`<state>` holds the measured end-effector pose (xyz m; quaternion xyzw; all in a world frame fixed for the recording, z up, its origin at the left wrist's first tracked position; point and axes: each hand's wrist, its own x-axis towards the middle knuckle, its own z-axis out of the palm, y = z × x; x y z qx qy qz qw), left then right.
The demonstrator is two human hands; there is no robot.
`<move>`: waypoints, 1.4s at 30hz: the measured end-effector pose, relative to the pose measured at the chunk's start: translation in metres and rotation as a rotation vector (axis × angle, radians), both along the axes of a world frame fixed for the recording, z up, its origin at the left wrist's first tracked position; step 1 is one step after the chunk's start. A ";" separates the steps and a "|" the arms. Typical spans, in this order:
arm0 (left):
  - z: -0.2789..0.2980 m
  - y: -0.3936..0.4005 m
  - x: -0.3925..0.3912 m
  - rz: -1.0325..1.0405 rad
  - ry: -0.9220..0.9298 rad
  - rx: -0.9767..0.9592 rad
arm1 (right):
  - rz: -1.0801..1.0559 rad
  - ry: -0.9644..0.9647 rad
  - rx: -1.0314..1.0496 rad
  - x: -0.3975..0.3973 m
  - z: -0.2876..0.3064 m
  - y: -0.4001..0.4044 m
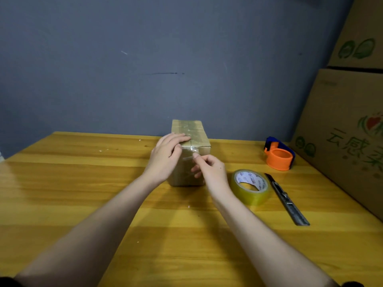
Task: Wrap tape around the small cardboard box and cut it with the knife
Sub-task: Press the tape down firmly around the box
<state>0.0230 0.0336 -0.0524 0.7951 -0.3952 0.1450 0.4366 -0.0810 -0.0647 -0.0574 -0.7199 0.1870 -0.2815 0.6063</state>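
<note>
The small cardboard box (192,133) stands on the wooden table (83,183), with clear tape running over its top and down its near face. My left hand (165,156) grips the box's left side, fingers laid over the top front edge. My right hand (209,168) is at the near face, its thumb pressing the tape just under the top edge. The roll of clear tape (251,186) lies flat to the right of the box. The utility knife (287,199) lies just right of the roll, untouched.
An orange and blue tape dispenser (278,156) sits at the table's back right. Large printed cardboard cartons (344,125) are stacked along the right edge. A grey-blue wall (145,69) stands right behind the table.
</note>
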 end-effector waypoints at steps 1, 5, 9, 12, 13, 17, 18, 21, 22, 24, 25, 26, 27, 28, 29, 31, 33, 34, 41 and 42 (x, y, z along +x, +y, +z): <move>0.000 0.000 0.002 -0.008 0.020 -0.025 | 0.002 0.009 0.045 0.000 0.001 -0.001; -0.004 0.001 0.007 -0.017 0.028 -0.049 | 0.058 0.051 0.266 0.000 0.006 -0.001; -0.008 -0.003 0.010 -0.021 0.030 -0.084 | 0.074 0.043 0.313 0.000 0.004 -0.002; -0.009 -0.005 0.010 -0.030 0.027 -0.100 | 0.058 0.027 0.300 0.001 0.006 -0.002; -0.009 -0.005 0.010 -0.028 0.024 -0.097 | 0.041 0.019 0.269 0.002 0.006 -0.002; -0.009 -0.005 0.011 -0.023 0.024 -0.085 | 0.001 0.016 0.154 0.004 0.003 -0.001; -0.009 -0.004 0.011 -0.024 0.023 -0.084 | 0.006 0.017 0.148 0.004 0.002 -0.001; -0.008 -0.003 0.011 -0.027 0.028 -0.085 | 0.026 0.051 0.133 0.002 0.002 -0.001; -0.008 -0.003 0.011 -0.027 0.031 -0.086 | 0.032 0.059 0.134 0.002 0.001 -0.001; -0.008 -0.003 0.011 -0.029 0.035 -0.089 | 0.043 0.056 0.151 0.002 -0.001 0.000; -0.008 -0.002 0.011 -0.031 0.036 -0.090 | 0.045 0.053 0.155 0.003 -0.002 0.000; -0.008 -0.002 0.011 -0.032 0.038 -0.090 | 0.046 0.053 0.156 0.003 -0.003 0.001; -0.007 -0.001 0.011 -0.033 0.038 -0.089 | 0.048 0.050 0.163 0.002 -0.003 0.001; -0.007 -0.001 0.011 -0.035 0.037 -0.089 | 0.052 0.042 0.180 0.002 -0.002 0.002; -0.007 -0.001 0.011 -0.036 0.035 -0.087 | 0.053 0.029 0.199 0.002 -0.002 0.002; -0.006 -0.002 0.010 -0.036 0.033 -0.081 | 0.041 0.006 0.207 0.002 -0.002 0.002; -0.006 -0.001 0.011 -0.035 0.033 -0.072 | 0.021 -0.007 0.195 0.003 -0.003 0.003; -0.007 -0.001 0.012 -0.037 0.031 -0.068 | 0.011 -0.010 0.191 0.005 -0.004 0.003; -0.008 0.000 0.017 -0.062 -0.030 -0.067 | -0.080 0.001 0.116 0.013 -0.012 -0.002; -0.008 0.000 0.017 -0.064 -0.037 -0.064 | -0.096 0.010 0.102 0.014 -0.014 -0.002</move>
